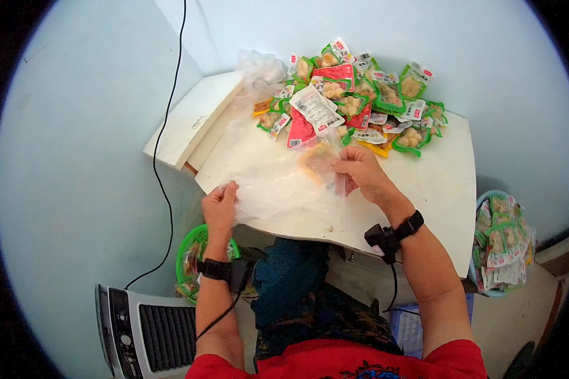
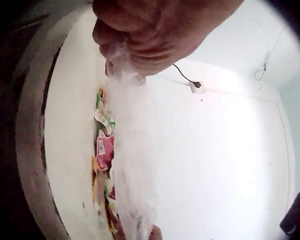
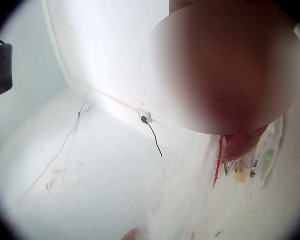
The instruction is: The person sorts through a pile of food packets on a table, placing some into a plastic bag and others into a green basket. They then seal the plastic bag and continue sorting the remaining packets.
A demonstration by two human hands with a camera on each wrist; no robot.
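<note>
A thin clear plastic bag (image 1: 265, 196) is stretched between both hands over the near part of the white table (image 1: 423, 189). My left hand (image 1: 219, 205) pinches one end of it near the table's left front edge. The other end is gripped by my right hand (image 1: 363, 174), close to the food packets. A yellow-orange shape (image 1: 313, 165) shows hazily through the film beside the right fingers. From the left wrist, the film (image 2: 135, 150) hangs gathered under the left hand (image 2: 160, 40). The right wrist view has a blurred patch over most of the right hand.
Sealed food packets (image 1: 385, 95), green, red and yellow, are heaped at the table's back. Crumpled clear bags (image 1: 259, 72) lie left of them. A green basket (image 1: 193, 252) and a blue tub (image 1: 499, 243) of packets stand at either side. A black cable (image 1: 164, 126) hangs on the left.
</note>
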